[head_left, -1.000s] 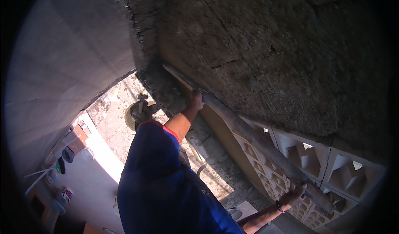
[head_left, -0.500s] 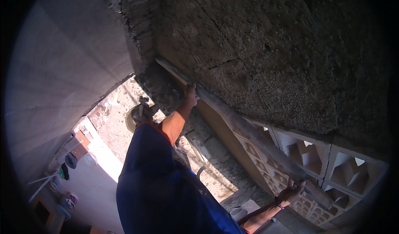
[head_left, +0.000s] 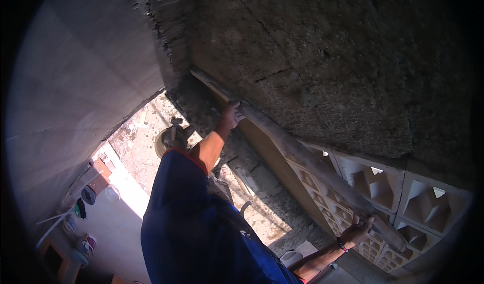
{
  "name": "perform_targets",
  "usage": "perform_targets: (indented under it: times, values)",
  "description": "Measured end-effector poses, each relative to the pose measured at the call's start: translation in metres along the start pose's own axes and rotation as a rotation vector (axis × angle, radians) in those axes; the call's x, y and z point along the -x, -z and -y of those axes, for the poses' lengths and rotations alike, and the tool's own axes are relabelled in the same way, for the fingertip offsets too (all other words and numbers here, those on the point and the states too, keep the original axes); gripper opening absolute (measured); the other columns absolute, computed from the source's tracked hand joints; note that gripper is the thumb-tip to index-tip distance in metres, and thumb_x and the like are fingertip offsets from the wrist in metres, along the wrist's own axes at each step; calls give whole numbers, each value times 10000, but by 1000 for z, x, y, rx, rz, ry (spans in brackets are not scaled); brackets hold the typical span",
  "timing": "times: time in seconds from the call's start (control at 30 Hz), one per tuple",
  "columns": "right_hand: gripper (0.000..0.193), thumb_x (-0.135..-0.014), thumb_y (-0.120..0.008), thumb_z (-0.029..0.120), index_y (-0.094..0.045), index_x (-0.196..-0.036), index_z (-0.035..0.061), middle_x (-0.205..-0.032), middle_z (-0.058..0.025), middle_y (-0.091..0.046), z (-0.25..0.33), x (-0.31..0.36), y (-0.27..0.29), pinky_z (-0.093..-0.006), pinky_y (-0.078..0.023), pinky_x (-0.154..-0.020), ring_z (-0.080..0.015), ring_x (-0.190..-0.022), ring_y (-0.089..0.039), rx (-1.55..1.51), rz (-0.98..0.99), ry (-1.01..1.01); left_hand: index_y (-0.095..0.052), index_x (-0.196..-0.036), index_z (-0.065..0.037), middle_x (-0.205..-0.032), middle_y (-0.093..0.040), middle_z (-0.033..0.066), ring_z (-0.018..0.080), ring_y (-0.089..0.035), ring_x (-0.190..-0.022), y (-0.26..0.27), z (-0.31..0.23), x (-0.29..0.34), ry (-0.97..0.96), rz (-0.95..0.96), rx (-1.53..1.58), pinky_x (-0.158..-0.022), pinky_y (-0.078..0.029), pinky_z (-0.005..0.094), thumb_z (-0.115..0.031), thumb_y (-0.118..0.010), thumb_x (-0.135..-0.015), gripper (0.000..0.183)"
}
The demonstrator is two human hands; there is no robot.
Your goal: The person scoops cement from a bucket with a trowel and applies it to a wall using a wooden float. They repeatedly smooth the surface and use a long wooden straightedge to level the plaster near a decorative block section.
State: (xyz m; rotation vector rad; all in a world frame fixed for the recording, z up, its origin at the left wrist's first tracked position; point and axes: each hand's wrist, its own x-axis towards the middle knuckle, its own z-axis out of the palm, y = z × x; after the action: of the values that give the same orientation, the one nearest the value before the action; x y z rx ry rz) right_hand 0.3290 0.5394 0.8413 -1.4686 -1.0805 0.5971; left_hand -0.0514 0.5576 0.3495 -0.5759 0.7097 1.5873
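Observation:
A long, mortar-smeared straightedge (head_left: 307, 158) lies slantwise along the rough, freshly coated wall (head_left: 312, 72). Its far end reaches the corner at upper left; its near end lies over the pale openwork blocks (head_left: 375, 183). My left hand (head_left: 232, 116) grips the bar's edge toward the far end, though its fingertips are partly hidden. Toward the near end, my right hand (head_left: 356, 232), with a dark bracelet at the wrist, has its fingers bent round the lower edge of the same bar.
A smoother grey wall (head_left: 91, 57) stands on the left. Below, the debris-strewn floor (head_left: 143, 112) holds a round bucket (head_left: 164, 142) with a tool across it. A white container (head_left: 291, 258) sits near my right forearm. A broom (head_left: 79, 208) and several containers are at lower left.
The straightedge stays almost in place along the wall. My left hand's fingers have shifted slightly on its edge, and my right hand sits marginally higher in the picture.

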Motion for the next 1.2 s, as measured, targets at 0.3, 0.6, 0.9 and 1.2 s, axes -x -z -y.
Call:
perform_targets:
  times: [0.3, 0.6, 0.9, 1.2]
  values:
    - [314, -891, -621, 269, -580, -1104, 42, -1064, -82, -634, -3, -3, 3, -465, -509, -797, -188, -977, -598, -70, -35, -15, -442, -1303, -128, -1245, -492, 135, 319, -485, -1170, -13, 9, 5, -63, -63, -20, -980, -408, 523, -280, -673, -854, 528]
    - [298, -895, -613, 249, -582, -1097, 32, -1049, -77, -638, -4, -5, 7, -461, -517, -797, -188, -924, -608, -74, 17, 2, -490, -1231, -159, -1187, -538, 134, 330, -513, -1130, -3, 15, -4, -84, -77, 2, -965, -420, 529, -260, -681, -853, 436]
    - [350, -912, -584, 296, -584, -1129, 22, -1076, -97, -632, -10, -10, 18, -466, -499, -831, -206, -1034, -577, -85, 24, 10, -454, -1273, -207, -1194, -531, 88, 283, -506, -1130, -5, 13, 9, -95, 3, -10, -950, -421, 509, -252, -684, -850, 483]
    - [384, -932, -539, 342, -586, -1133, 19, -1092, -98, -628, -11, -26, 45, -440, -483, -853, -202, -1049, -576, -56, 23, 63, -427, -1309, -212, -1235, -503, 55, 277, -489, -1148, -31, 24, 38, -154, -3, -2, -959, -412, 510, -242, -683, -853, 524]
